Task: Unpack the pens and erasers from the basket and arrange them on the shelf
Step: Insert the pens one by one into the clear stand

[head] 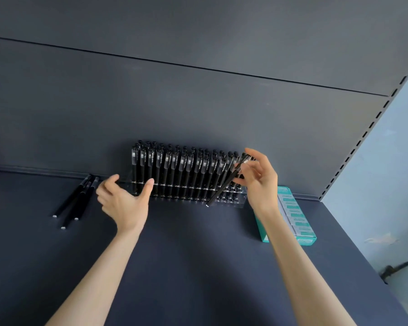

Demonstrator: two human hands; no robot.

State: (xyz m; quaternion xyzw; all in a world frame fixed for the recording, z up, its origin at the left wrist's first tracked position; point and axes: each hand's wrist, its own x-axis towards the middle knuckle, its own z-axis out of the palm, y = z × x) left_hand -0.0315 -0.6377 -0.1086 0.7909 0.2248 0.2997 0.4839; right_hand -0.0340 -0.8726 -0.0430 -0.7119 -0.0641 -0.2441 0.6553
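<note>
A clear acrylic pen rack [242, 198] stands against the back panel of the dark shelf [186, 255], filled with several upright black pens [174, 170]. My right hand [259, 182] pinches one black pen [222, 188] near its cap, slanted with its tip low over the rack's right end. My left hand [123, 201] hovers by the rack's left end with fingers spread, the thumb near the rack, holding nothing. Three loose black pens [77, 198] lie on the shelf to the left. A teal box of erasers [292, 217] lies to the right of the rack. No basket is in view.
The shelf's dark back panel [198, 102] rises behind the rack. A perforated upright [368, 132] and a pale wall [391, 184] bound the right side. A small black bracket [395, 270] sticks out of that wall low down.
</note>
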